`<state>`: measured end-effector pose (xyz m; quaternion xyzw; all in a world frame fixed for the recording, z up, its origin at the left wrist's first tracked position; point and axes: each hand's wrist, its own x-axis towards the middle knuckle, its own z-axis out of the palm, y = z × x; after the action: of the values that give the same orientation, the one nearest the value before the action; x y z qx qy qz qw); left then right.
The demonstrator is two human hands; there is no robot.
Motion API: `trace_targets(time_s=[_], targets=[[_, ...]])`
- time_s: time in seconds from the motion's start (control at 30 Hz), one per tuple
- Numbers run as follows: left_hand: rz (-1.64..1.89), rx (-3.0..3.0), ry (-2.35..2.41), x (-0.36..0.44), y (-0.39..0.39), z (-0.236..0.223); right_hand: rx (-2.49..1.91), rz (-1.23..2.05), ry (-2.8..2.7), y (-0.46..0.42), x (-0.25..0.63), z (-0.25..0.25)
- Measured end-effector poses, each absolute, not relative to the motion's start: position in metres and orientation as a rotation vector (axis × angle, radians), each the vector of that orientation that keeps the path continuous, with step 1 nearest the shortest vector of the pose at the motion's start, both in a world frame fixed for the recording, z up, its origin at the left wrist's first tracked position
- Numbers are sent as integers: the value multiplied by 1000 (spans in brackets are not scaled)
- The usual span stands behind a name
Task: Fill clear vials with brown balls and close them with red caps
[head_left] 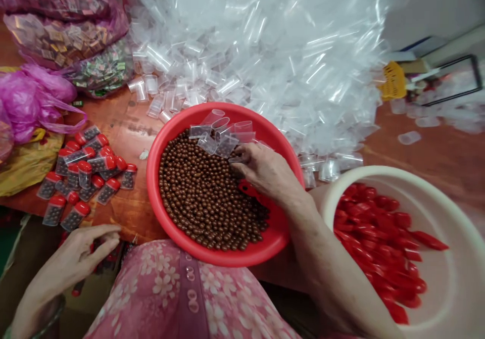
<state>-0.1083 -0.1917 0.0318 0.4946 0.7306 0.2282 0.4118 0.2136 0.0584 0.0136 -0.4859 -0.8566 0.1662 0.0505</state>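
Note:
A red basin (pixel 223 259) holds many small brown balls (pixel 204 192) and several clear plastic containers (pixel 227 144). My right hand (pixel 261 170) reaches over its right side, fingers curled around the end of a clear container (pixel 235 160), which they partly hide. Under that hand lies a red piece with holes (pixel 248 188), mostly covered. At the table's front edge, my left hand (pixel 89 248) hangs with nothing in it, thumb and fingers apart. Just beyond it is a pile of filled containers with red caps (pixel 91 164).
A large heap of empty clear containers (pixel 265 51) covers the back. At right stands a cream bucket (pixel 447 212) with red caps (pixel 379 243). Pink bags (pixel 68 31) of small packets sit at back left. Below the left hand, a box (pixel 71 313) shows more filled containers.

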Motion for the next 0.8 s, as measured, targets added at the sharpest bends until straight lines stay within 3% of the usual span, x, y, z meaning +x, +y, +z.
trace_targets(time_s=[0.17, 0.37, 0.5, 0.67, 0.8], targets=[[1114, 1543, 1786, -50, -139, 46, -1404, 803, -2365, 55, 205, 20], [1461, 1823, 1707, -8, -100, 16, -1528, 930, -2300, 42, 187, 5], [1443, 2075, 1714, -6, -93, -2, -1474, 1119, -2452, 36, 180, 2], [1360, 2137, 1697, -8, -91, -4, -1549, 1796, -2253, 36, 174, -1], [1065, 2226, 1655, -10, -91, 6, -1540, 2206, -2009, 33, 170, -5]])
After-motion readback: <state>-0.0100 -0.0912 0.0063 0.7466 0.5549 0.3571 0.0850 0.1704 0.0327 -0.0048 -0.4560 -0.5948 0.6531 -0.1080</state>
